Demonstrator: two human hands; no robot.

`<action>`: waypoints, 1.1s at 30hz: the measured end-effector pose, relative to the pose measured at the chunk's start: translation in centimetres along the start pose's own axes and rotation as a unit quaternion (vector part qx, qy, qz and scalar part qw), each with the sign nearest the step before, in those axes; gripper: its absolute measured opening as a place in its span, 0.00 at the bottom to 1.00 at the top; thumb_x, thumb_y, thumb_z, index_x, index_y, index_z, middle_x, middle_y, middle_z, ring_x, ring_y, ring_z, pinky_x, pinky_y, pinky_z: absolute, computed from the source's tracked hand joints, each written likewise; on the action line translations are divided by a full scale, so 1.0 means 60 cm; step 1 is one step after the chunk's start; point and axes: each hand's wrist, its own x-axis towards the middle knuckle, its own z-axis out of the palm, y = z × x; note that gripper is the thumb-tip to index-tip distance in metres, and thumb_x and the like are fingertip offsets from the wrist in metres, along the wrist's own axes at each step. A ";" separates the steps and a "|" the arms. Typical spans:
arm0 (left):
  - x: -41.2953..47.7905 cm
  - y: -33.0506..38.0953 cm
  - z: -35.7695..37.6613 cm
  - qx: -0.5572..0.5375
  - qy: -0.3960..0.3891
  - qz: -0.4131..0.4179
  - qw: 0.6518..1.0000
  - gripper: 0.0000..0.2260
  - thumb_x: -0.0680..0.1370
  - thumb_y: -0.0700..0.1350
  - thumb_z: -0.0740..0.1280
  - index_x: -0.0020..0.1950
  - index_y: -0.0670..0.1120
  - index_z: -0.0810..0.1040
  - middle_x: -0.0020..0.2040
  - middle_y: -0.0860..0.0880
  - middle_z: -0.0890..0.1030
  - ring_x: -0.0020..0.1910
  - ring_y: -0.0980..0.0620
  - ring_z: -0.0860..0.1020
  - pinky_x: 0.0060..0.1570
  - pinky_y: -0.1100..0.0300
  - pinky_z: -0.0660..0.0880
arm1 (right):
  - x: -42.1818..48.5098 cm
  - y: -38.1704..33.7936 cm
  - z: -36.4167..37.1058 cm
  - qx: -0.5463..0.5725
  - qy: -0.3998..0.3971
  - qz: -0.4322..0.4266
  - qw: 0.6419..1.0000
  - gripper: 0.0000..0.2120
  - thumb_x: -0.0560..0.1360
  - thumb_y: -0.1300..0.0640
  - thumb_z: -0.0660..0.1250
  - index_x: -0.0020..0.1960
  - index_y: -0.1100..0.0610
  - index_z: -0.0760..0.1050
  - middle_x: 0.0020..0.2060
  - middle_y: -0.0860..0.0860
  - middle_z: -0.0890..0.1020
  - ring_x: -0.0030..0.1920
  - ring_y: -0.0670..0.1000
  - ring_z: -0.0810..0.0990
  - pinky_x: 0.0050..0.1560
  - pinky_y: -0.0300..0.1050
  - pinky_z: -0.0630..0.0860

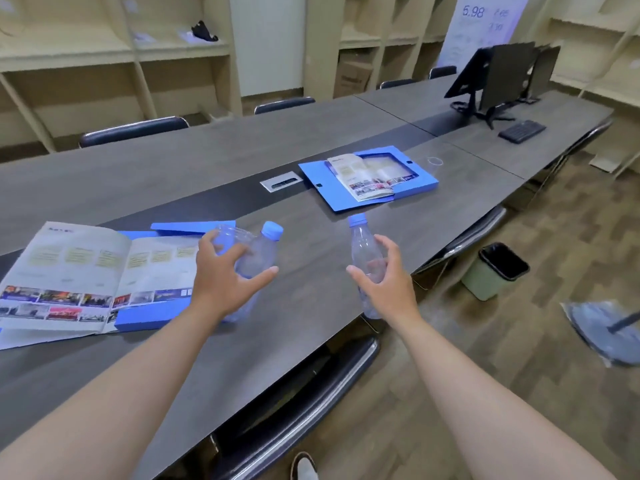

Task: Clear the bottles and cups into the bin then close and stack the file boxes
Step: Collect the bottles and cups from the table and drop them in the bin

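Observation:
My left hand (227, 277) grips a clear bottle with a blue cap (261, 252) together with a clear plastic cup (228, 235), above the table. Over the table's near edge my right hand (388, 278) holds a second clear blue-capped bottle (363, 251) upright. A blue file box (369, 178) lies open further back with a brochure (363, 176) in it. A second open blue file box (156, 311) lies at the left under an open brochure (86, 275). Another clear cup (435, 161) stands beyond the far box. A green bin with a black liner (495, 271) stands on the floor to the right.
The long dark table (311, 292) has a cable hatch (281, 181) in its middle strip. Monitors (502, 74) and a keyboard (522, 130) sit at the far right. Chairs (304, 410) are tucked under the near edge. A mop (609, 330) lies on the floor at right.

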 end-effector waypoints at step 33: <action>0.088 -0.023 0.143 0.160 0.185 -0.345 0.906 0.20 0.59 0.73 0.70 0.45 0.64 0.76 0.74 0.41 0.60 0.74 0.41 0.63 0.71 0.46 0.68 | 0.566 0.183 0.280 0.027 -0.336 -0.064 0.939 0.34 0.67 0.61 0.80 0.66 0.58 0.64 0.56 0.46 0.73 0.54 0.50 0.75 0.52 0.39 0.67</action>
